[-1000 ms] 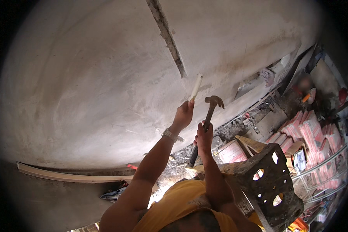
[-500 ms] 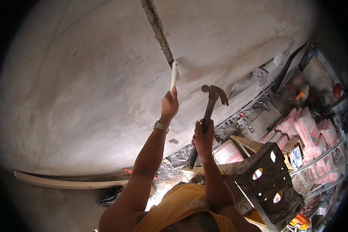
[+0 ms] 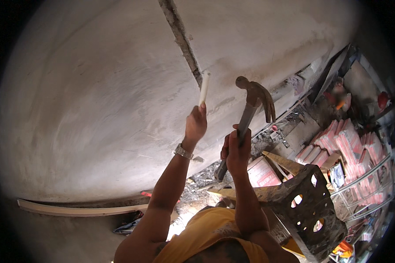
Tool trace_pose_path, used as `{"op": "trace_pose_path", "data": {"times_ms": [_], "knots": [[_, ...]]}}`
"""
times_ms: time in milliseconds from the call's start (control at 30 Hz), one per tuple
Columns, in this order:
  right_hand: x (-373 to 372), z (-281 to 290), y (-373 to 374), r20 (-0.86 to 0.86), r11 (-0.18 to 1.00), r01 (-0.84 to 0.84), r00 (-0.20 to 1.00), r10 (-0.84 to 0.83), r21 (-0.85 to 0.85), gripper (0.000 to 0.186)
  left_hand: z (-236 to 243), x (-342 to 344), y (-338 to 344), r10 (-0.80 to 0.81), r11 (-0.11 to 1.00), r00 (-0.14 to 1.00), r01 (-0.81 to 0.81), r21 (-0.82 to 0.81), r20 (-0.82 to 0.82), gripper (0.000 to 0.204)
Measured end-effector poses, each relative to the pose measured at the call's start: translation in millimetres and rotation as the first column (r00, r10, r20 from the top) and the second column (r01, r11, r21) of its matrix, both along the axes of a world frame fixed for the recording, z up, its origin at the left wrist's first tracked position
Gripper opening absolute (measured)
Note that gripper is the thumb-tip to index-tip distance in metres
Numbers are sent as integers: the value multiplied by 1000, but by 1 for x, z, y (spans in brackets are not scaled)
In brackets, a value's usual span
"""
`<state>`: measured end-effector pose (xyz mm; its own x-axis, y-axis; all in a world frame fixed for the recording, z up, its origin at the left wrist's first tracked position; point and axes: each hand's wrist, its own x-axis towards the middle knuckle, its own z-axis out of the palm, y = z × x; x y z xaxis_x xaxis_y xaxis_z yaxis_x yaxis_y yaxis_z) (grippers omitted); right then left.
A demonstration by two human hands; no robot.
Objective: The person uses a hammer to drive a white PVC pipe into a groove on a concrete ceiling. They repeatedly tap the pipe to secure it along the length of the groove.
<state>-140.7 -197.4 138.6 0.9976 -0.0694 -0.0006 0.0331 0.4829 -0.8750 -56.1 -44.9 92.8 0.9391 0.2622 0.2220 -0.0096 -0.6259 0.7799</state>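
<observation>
My left hand is closed around a short pale rod, held up at the lower end of a rough, dark groove in the plastered wall. Whether the rod's tip touches the wall I cannot tell. My right hand grips a claw hammer by its dark handle, its head raised to the right of the rod, apart from it.
A dark perforated stepladder top is beside my right arm. Pink-and-white sacks are stacked at right, near a metal frame. Rubble lies along the wall's foot. A long pale strip runs along the lower left.
My left hand and rod moved left to the groove's end, then slightly back right. The hammer has risen and looks larger, closer to the camera, with my right hand moving up with it.
</observation>
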Motion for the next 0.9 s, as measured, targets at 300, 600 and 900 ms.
{"op": "trace_pose_path", "data": {"times_ms": [300, 600, 900], "knots": [[0, -15, 1, -219, 994, -56, 975, 34, -97, 24, 8, 5, -12, -116, 682, 895, -243, -690, -430, 53], [-5, -29, 7, -106, 966, 18, 993, -47, -258, 12, -30, -10, -4, -55, 697, 995, -19, -717, -81, 53], [-17, -81, -7, 36, 814, 59, 998, -46, -578, 12, -58, -5, -1, -85, 514, 996, 29, -857, -18, 58]]}}
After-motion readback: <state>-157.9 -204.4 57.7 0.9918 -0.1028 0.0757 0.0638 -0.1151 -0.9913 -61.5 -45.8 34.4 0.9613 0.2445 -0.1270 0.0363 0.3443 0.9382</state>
